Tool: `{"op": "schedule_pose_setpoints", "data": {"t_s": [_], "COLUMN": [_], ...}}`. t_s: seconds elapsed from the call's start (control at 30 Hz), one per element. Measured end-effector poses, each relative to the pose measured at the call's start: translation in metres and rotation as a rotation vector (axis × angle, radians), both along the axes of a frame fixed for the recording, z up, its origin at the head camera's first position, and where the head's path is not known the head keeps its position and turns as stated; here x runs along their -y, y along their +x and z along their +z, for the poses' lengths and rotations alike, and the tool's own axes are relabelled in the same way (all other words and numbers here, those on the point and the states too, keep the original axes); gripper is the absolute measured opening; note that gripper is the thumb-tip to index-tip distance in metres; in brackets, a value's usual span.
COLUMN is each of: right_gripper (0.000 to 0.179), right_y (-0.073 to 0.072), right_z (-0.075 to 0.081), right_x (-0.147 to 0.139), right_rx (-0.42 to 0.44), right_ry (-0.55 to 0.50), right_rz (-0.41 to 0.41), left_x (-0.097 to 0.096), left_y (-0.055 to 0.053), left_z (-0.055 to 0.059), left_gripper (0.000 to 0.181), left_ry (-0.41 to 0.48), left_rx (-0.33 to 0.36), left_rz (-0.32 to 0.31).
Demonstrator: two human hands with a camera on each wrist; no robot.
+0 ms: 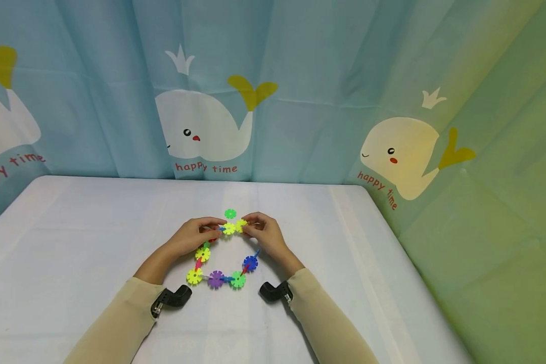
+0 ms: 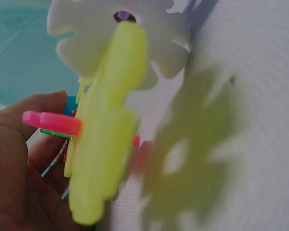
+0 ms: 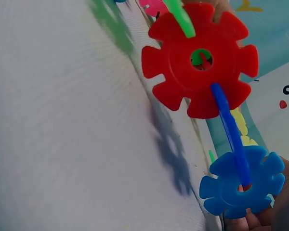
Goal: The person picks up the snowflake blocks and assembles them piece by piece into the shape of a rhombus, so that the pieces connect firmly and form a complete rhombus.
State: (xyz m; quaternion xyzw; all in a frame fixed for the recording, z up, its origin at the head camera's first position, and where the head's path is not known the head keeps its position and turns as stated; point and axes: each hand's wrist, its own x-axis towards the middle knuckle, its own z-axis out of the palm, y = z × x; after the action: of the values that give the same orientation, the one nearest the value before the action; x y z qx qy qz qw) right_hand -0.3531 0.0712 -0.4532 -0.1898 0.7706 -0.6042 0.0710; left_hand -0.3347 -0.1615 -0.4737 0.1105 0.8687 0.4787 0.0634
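Note:
A chain of notched plastic snowflake discs, interlocked edge to edge, lies in a loop with a gap at its right side. At its far end my left hand (image 1: 192,236) pinches the chain beside a yellow snowflake disc (image 1: 229,229). Joined to that disc is another yellow disc (image 1: 241,225), which my right hand (image 1: 266,235) pinches between thumb and fingers. The near stretch holds a purple disc (image 1: 216,279), a green disc (image 1: 237,280) and a dark blue disc (image 1: 250,263). In the right wrist view, a red disc (image 3: 171,72) and a light blue disc (image 3: 219,185) stand large in front.
A loose green disc (image 1: 230,214) lies just beyond the hands. The white-covered table (image 1: 95,212) ends at a blue curtain (image 1: 309,91) printed with whales, and a green curtain (image 1: 496,212) hangs along the right. Black wrist cameras (image 1: 178,296) sit near both sleeves.

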Motion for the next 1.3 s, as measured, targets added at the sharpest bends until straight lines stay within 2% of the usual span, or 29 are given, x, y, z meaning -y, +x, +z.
{"op": "schedule_pose_setpoints", "data": {"t_s": [0.37,0.9,1.3], "right_gripper": [0.022,0.022,0.02], "right_y": [-0.0005,0.0002,-0.0004], "right_z": [-0.0022,-0.0011,-0.001], "right_x": [0.0004,0.0009,0.0027], "right_rx": [0.021,0.014,-0.001], "right_ry": [-0.037,-0.038,-0.036], "right_rz": [0.018,0.029,0.05], "left_x": [-0.0048,-0.0094,-0.0099], "left_y": [0.0011,-0.0016,-0.0022], "left_z": [-0.001,-0.0048,-0.0055], "left_gripper": [0.041,0.035,0.036], "left_ry": [-0.024,-0.043,-0.053], "left_rx": [0.003,-0.05,-0.025], "left_rz": [0.02,0.047,0.049]}}
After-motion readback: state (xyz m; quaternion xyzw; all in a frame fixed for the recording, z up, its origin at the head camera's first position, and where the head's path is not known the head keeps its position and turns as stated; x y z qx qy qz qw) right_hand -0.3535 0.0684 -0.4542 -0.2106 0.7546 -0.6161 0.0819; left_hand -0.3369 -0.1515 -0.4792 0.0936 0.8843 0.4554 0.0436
